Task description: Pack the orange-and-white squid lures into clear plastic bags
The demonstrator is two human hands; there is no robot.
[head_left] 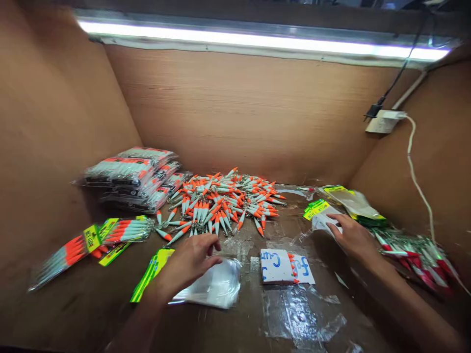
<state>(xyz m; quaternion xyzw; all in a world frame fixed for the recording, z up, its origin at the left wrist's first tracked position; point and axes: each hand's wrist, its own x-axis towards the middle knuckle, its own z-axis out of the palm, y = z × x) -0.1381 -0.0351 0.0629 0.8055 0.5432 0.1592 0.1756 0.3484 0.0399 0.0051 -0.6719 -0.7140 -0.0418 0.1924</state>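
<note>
My left hand (195, 257) hovers over a stack of clear plastic bags (217, 287), thumb and fingers apart, holding nothing I can see. Under its wrist lies a fan of yellow-green header cards (150, 277). On the right, my right hand (351, 238) reaches to a clear bag with yellow labels (318, 212), its thumb and forefinger apart at the bag's near edge. Between the hands rests a white block with blue handwriting (275, 267); a row of orange tips shows in its slot. Behind is a heap of orange-and-white spindle-shaped pieces with metal clips (221, 201), resembling fishing floats.
Packed bags (128, 171) are piled at the back left, with filled, yellow-labelled packets (73, 252) in front. At right lie more labelled bags (355, 201) and red-and-white pieces (419, 260). A white cable (417, 181) hangs down the right wall. Clear tape (294, 311) covers the front tabletop.
</note>
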